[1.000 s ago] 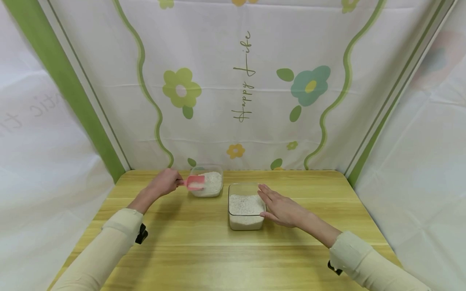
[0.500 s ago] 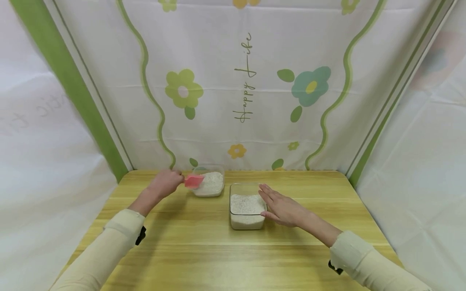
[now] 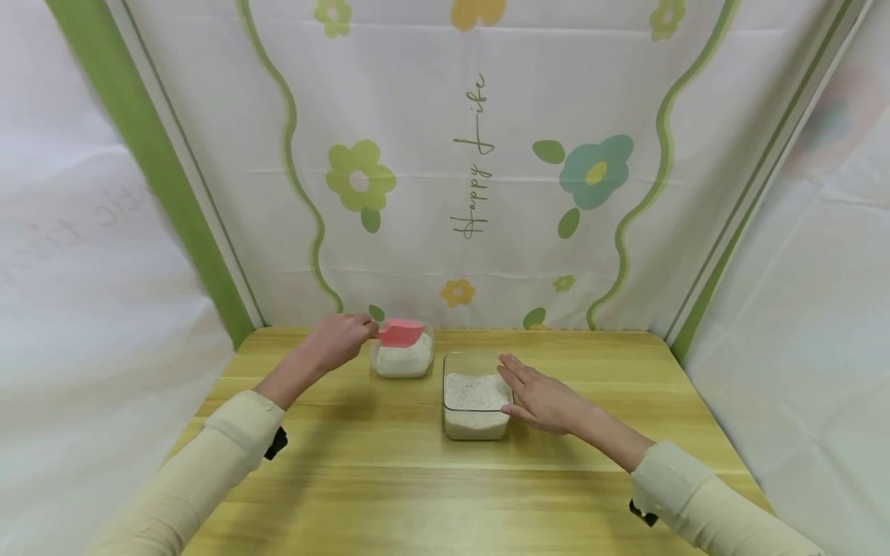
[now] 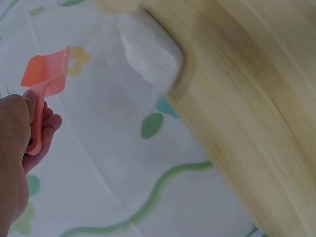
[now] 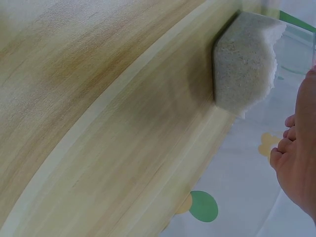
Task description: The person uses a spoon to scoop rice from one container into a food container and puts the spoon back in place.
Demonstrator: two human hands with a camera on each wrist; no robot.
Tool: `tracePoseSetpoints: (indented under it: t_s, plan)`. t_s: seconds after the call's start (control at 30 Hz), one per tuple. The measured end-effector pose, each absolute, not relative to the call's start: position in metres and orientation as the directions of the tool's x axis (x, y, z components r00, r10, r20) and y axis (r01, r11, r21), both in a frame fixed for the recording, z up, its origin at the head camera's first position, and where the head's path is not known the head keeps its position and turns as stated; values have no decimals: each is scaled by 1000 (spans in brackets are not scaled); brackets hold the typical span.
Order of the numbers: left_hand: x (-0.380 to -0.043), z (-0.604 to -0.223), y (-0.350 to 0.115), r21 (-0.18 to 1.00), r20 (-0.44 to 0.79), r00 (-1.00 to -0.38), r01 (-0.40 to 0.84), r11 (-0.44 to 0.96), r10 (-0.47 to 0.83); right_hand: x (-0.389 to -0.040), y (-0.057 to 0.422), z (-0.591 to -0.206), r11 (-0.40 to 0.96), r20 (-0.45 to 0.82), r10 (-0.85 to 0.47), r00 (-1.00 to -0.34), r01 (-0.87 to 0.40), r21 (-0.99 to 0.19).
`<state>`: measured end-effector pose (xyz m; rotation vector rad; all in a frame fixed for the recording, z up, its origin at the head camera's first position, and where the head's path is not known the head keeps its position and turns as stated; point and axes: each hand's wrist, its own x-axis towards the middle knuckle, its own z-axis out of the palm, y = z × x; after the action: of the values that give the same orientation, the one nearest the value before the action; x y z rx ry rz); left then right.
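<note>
My left hand grips the handle of a pink scoop. In the head view the scoop overlaps the back of a small clear container with white grains in it. The left wrist view has the scoop raised against the cloth, thumb and fingers round its handle; the inside of its bowl is mostly hidden. My right hand lies with straight fingers at the right rim of a larger clear container. White, rice-like grains fill this one partway, heaped unevenly, as the right wrist view also shows.
Both containers stand on a wooden table, the small one farther back and to the left. Behind the table's back edge hangs a white cloth printed with flowers. White cloth panels flank both sides.
The scoop has turned over the small container's left side, then risen and moved right with my left hand. My right hand stays at the larger container. The head view has shifted slightly.
</note>
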<state>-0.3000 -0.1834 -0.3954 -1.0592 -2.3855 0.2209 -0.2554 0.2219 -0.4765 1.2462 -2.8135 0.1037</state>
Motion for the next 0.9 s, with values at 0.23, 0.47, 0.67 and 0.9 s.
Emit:
tracePoseSetpoints:
  t_s: [0.23, 0.47, 0.67, 0.9]
  plan:
    - [-285, -380, -141, -332, 365, -477, 736, 590, 800, -256, 224, -480, 673, 80, -734, -674, -738, -41]
    - [-274, -377, -103, -419, 223, -465, 748, 515, 857, -257, 224, -479, 673, 88, -734, -673, -739, -41]
    - [-275, -387, -74, -535, 145, -413, 732, 422, 899, -257, 223, -479, 673, 87, -734, -674, -738, -50]
    - [-283, -396, -51, -534, 73, -466, 728, 429, 882, -258, 223, -478, 672, 93, -732, -675, -738, -65]
